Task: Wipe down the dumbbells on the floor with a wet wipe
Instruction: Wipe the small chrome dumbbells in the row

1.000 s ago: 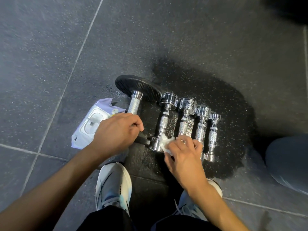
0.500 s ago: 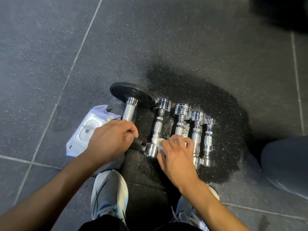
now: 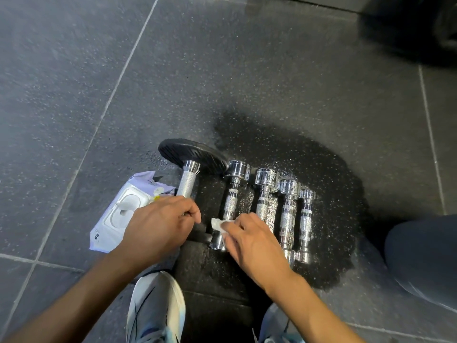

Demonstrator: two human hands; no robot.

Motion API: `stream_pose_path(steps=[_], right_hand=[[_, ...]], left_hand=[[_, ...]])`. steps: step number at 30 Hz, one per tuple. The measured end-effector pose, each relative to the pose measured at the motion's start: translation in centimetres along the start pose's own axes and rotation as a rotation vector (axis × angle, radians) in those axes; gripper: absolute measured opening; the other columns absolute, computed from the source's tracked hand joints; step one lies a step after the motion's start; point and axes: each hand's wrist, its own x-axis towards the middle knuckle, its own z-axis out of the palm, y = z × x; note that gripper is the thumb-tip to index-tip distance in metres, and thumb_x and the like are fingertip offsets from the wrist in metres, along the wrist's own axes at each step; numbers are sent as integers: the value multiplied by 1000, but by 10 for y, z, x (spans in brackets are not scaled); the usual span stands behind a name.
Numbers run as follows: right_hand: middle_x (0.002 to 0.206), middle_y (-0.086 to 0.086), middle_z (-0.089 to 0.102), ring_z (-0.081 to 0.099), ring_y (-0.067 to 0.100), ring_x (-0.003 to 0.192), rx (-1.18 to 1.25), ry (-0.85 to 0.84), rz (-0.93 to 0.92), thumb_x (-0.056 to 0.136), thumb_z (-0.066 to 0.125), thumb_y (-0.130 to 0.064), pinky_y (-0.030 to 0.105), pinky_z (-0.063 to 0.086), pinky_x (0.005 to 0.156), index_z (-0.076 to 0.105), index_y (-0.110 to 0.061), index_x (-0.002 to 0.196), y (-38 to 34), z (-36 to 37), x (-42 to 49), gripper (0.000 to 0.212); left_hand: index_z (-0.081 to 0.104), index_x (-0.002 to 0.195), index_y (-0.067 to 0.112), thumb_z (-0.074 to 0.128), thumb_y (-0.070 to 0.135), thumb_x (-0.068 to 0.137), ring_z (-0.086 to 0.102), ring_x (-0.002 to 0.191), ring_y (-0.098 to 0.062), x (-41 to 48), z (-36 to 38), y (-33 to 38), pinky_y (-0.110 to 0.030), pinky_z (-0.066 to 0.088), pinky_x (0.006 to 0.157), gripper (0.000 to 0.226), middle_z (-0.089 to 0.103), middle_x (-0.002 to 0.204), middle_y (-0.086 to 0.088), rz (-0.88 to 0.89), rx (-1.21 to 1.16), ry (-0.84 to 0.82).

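Chrome dumbbells (image 3: 265, 206) packed close, right hand (image 3: 252, 246) pinching wet wipe (image 3: 217, 225)

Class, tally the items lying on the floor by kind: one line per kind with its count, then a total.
Small chrome dumbbells: 4
Large dumbbell with black plate: 1
Pack of wipes: 1
Loose wet wipe: 1
Total: 7

5 dumbbells (image 3: 264, 194) lie side by side; wipes pack (image 3: 123, 214) left, perhaps touching.
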Motion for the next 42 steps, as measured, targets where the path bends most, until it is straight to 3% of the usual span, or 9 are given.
stream_pose_path(steps=[7,11,21,24,28,33,35,39,42], right_hand=[[92,-8,60,55,21,94,-113,40,-174,104,51,-36,39,40,83,65,-28,118,-19,16,-34,21],[94,-10,59,54,20,95,-133,58,-160,105,49,-39,41,39,84,66,-35,117,-8,8,-21,21],[95,-13,62,54,20,96,-115,48,-159,103,54,-36,42,36,82,68,-33,110,-13,13,-35,16],[98,-14,63,54,18,96,-56,98,-110,102,58,-34,41,37,83,69,-30,115,-10,3,-28,18],[93,-14,66,53,17,93,-16,122,85,99,62,-34,41,37,83,71,-29,116,3,-3,-9,19],[80,-12,69,52,15,84,-31,-95,132,103,51,-36,38,38,87,67,-33,113,12,-4,18,19],[70,-9,65,52,17,79,-8,-86,131,103,56,-32,39,43,89,61,-30,110,11,-4,25,10],[60,-9,55,52,15,64,22,73,201,103,56,-30,29,44,72,55,-23,108,7,-4,38,8],[61,-7,54,52,15,52,10,165,243,106,49,-31,32,49,49,50,-19,102,11,-5,55,12]], left_hand=[[61,86,39,42,33,78,57,95,-5,0,0,1,-34,49,77,21,64,92,23,14,-8,8],[61,86,38,42,33,78,57,96,-5,-1,0,0,-34,49,76,21,64,93,23,24,4,5],[61,86,37,42,32,78,56,93,-6,-2,0,1,-33,48,76,21,64,90,22,17,-21,20],[61,85,36,42,32,79,57,93,-7,-2,-1,1,-34,50,76,21,64,90,22,24,-29,23],[61,85,36,41,32,79,57,93,-7,-3,-4,5,-34,49,76,21,63,88,22,23,-24,2],[61,85,36,41,31,78,56,94,-5,-3,-5,8,-33,48,76,22,64,90,22,13,-18,1],[62,86,35,41,30,79,56,92,-5,-2,-4,7,-32,48,74,23,64,90,20,27,12,18],[62,76,25,44,20,80,60,72,-24,-1,-5,9,-41,52,66,19,61,75,6,212,124,-3],[65,82,24,62,11,71,58,71,-22,-1,-5,23,-38,51,65,17,59,76,4,367,295,-9]])
